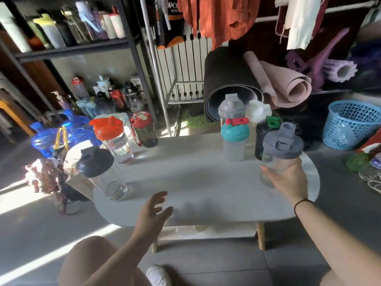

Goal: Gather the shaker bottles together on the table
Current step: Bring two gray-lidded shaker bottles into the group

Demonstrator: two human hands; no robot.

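The right hand [285,178] is wrapping around the grey-lidded shaker [278,153], apparently adding it to the cluster of bottles [235,139] standing just beyond it, while the left hand [153,209] is hovering open and empty, seemingly heading for the black-lidded shaker [103,172] to its left.

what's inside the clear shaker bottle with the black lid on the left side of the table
A coiled wire whisk ball lies at the bottom of the black-lidded bottle. No liquid shows through the clear wall. The black lid hides whatever is directly beneath it.
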